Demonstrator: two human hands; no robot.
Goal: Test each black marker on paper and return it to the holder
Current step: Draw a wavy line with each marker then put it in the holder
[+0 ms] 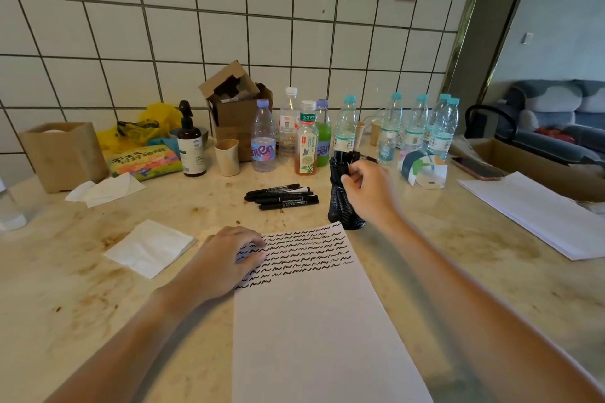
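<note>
Black markers [282,196] lie mid-worktop, unheld; right hand [366,188] curls over the mesh holder's [343,206] markers, left hand [226,258] presses flat on the paper [314,321].

A lived-in home, seen from a stained stone counter [458,239] set against a white tiled wall [229,10]. Household clutter lines the counter's far edge from ten to one o'clock: a pump bottle [191,144], an open cardboard box [235,108], a snack packet [145,162] and water bottles [415,124]. At two o'clock, a doorway opens onto a grey sofa [556,108].
</note>
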